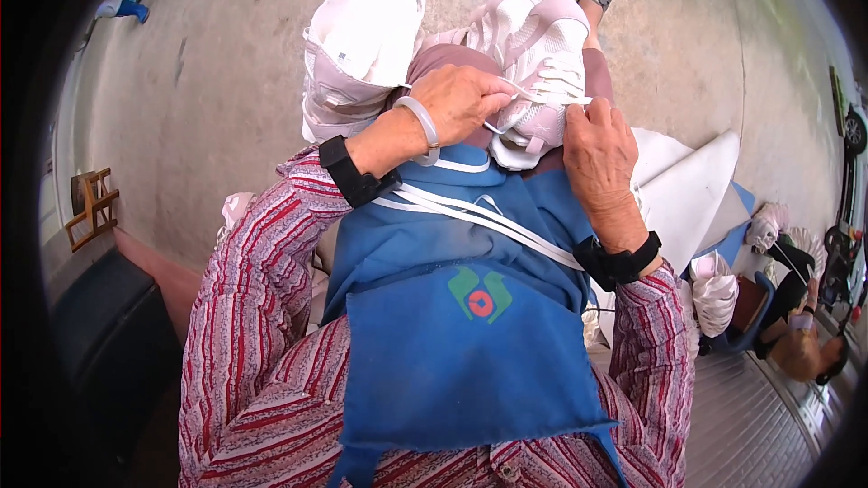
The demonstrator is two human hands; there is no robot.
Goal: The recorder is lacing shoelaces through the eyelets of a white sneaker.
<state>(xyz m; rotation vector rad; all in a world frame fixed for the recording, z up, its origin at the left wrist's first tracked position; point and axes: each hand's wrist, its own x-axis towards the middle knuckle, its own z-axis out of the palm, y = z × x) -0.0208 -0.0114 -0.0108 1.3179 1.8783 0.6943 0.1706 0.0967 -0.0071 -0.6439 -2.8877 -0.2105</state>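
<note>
A view down onto a seated person's lap, covered by a blue apron (452, 325) over red-striped sleeves. At far left, by the wall, stands a small wooden stool (90, 208) on the concrete floor (226, 63). Further in, a second pale pink-and-white sneaker (357, 54) rests against the left knee, sole side partly up. The left hand (457, 104), with a pale bangle and a black wrist strap, is closed, its fingers pinched on a white shoelace (506, 95). The lace runs into the pink-and-white sneaker (542, 72) lying on the knees, toe pointing away. The right hand (597, 154) steadies that shoe from the side, fingers curled together against its heel end; whether it also grips a lace end is hard to tell. Loose white laces (479, 212) trail across the apron. The shoe looks light and soft-sided with a firmer sole, best held at heel or sole; the lace is thin, limp and apt to slip. At right lie white sheets (687, 190) and more pale shoes (714, 294), blurred by the lens rim. Both hands' fingertips are partly hidden.
</note>
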